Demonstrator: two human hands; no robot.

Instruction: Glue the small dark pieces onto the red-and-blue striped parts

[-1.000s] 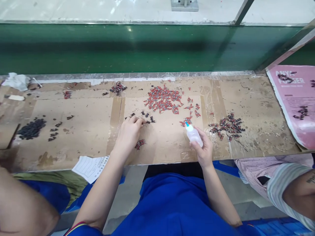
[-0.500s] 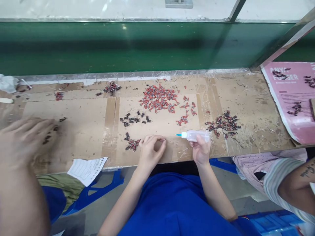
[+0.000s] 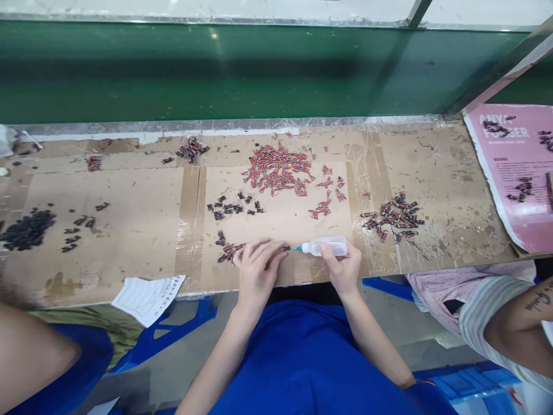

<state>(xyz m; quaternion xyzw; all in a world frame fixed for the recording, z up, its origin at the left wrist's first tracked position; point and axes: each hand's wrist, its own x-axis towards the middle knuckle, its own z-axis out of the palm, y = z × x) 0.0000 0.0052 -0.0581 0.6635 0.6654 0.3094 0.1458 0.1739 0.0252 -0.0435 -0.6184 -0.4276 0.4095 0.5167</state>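
Note:
My right hand (image 3: 345,265) is closed around a clear squeeze bottle (image 3: 330,246) lying on its side in the air, its blue tip pointing left. That tip is at, or very near, a small dark part (image 3: 286,248) pinched between the thumb and fingers of my left hand (image 3: 259,262). Beside my left knuckles lies a small heap of red-and-black parts (image 3: 227,252), partly covered by the hand. Several small black parts (image 3: 235,208) are scattered just beyond it. Farther back spreads a large pile of red parts with metal ends (image 3: 279,168).
Cardboard (image 3: 147,230) covers the bench. Red-and-black parts (image 3: 395,218) lie at right, and a black pile (image 3: 28,229) at left. A paper slip (image 3: 149,300) hangs over the front edge. Co-workers' arms show at left (image 3: 34,363) and right (image 3: 518,311). A green panel (image 3: 216,75) stands behind.
The bottle has moved left, bringing its tip to the part in my left hand. At left, the co-worker's hand has withdrawn, uncovering the black pile. The view has shifted slightly.

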